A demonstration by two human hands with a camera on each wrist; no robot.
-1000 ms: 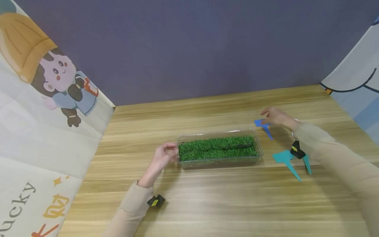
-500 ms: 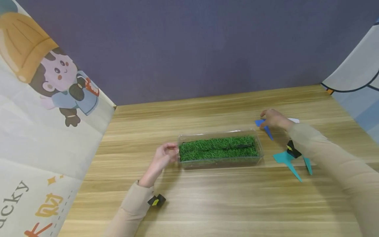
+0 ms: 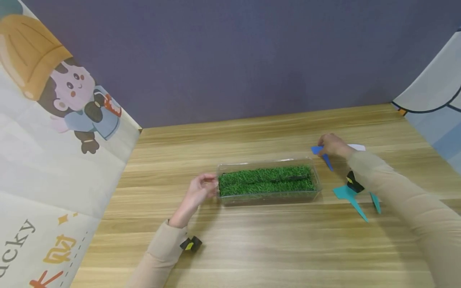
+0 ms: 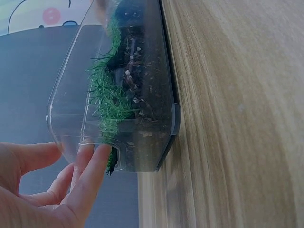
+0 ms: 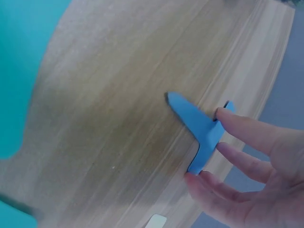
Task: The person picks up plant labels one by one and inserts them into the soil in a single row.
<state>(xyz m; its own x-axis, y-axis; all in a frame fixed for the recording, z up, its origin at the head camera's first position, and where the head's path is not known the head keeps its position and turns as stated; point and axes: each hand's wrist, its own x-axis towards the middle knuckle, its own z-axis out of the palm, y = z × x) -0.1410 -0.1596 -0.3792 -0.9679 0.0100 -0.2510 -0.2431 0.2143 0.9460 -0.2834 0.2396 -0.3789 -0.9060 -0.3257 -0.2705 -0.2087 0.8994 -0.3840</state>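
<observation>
A clear plastic tray [image 3: 315, 173] holding green artificial grass [image 3: 266, 180] lies across the middle of the wooden table. My left hand [image 3: 206, 187] rests at its left end. In the left wrist view, the fingertips [image 4: 92, 159] touch the tray's clear end wall [image 4: 71, 109], with the thumb apart. To the right of the tray, my right hand [image 3: 325, 146] is down on a blue T-shaped plant tag [image 3: 327, 160] lying on the table. In the right wrist view, a finger [image 5: 237, 121] and the thumb pinch the two ends of the blue tag's [image 5: 197, 124] crossbar.
Two teal tags [image 3: 346, 194] [image 3: 375, 202] lie near my right forearm, and a white tag [image 3: 357, 147] lies behind the right hand. Printed fabric panels [image 3: 54, 160] stand at the left and right; a purple wall runs along the back.
My right hand has come down onto the blue tag and its fingers have closed on the crossbar. The left hand and the tray have not moved.
</observation>
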